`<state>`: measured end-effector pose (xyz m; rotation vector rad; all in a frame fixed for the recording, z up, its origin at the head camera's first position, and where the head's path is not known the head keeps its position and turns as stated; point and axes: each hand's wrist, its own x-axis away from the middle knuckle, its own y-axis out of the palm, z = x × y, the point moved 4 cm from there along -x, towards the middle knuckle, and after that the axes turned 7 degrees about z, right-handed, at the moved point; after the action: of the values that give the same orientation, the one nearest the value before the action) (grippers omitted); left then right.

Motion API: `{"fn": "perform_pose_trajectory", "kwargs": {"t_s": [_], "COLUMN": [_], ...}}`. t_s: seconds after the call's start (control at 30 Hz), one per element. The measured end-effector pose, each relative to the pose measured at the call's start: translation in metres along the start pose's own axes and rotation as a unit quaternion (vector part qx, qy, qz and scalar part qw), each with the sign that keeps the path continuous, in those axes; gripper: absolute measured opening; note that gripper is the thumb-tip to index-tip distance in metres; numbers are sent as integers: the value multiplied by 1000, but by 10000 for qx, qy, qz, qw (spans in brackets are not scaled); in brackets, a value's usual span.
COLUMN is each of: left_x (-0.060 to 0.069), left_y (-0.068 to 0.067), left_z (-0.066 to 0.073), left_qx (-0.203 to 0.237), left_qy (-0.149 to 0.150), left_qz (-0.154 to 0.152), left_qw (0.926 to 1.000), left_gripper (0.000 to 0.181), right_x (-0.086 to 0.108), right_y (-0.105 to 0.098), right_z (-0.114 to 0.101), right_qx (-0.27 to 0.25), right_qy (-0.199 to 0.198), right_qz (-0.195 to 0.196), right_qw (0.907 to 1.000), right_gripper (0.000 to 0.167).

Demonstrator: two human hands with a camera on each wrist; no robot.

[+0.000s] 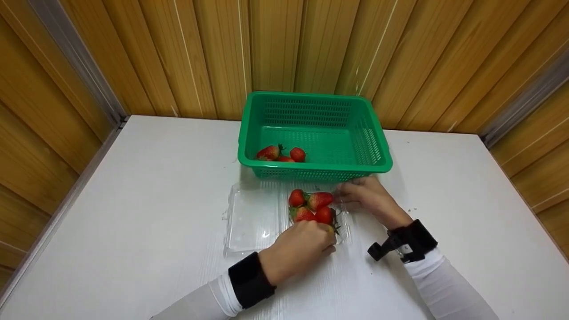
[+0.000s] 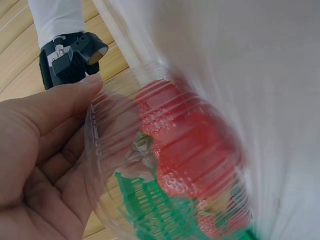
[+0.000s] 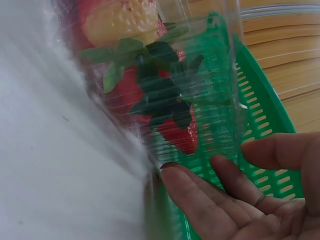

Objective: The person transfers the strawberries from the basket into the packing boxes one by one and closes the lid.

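Lying clustered in the clear plastic box point(image 1: 345, 234) on the white table point(image 1: 146, 195), the strawberries point(image 1: 319, 201) show red through ribbed walls. On my feed, the left hand point(image 1: 302, 249) has its fingers bent, thumb and fingers pinching the box's near rim. I see the right hand point(image 1: 364, 195) at the far right corner, fingers loosely bent and spread apart, touching the wall without gripping. Left of the box lies its clear lid point(image 1: 253, 218); just behind, the green basket point(image 1: 320, 166) holds more strawberries point(image 1: 298, 154), with wood-look panels point(image 1: 275, 49) beyond.
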<state>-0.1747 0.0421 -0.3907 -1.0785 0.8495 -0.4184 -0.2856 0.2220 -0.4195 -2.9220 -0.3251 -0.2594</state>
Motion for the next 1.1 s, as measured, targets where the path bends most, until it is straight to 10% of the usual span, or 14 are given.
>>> {"fn": "perform_pose_trajectory", "kwargs": {"t_s": [0.4,0.63,1.1], "left_x": [0,1,-13], "left_y": [-3,-4,-40], "left_z": [-2,-5,-19], "left_qx": [22,769,758], "left_qy": [-30,-245,-317], "left_qz": [-79,36,1114], "left_qw": [10000,9967,9904], "left_gripper": [9,27,22], "right_x": [-4,-3,-1], "right_y": [4,6,3], "right_z": [-2,-4,0], "right_qx": [-120,158,161], "right_qy": [-75,-165,-124], "right_qz": [79,202,200], "right_qw": [9999,9995,9996], "right_gripper": [41,37,38]}}
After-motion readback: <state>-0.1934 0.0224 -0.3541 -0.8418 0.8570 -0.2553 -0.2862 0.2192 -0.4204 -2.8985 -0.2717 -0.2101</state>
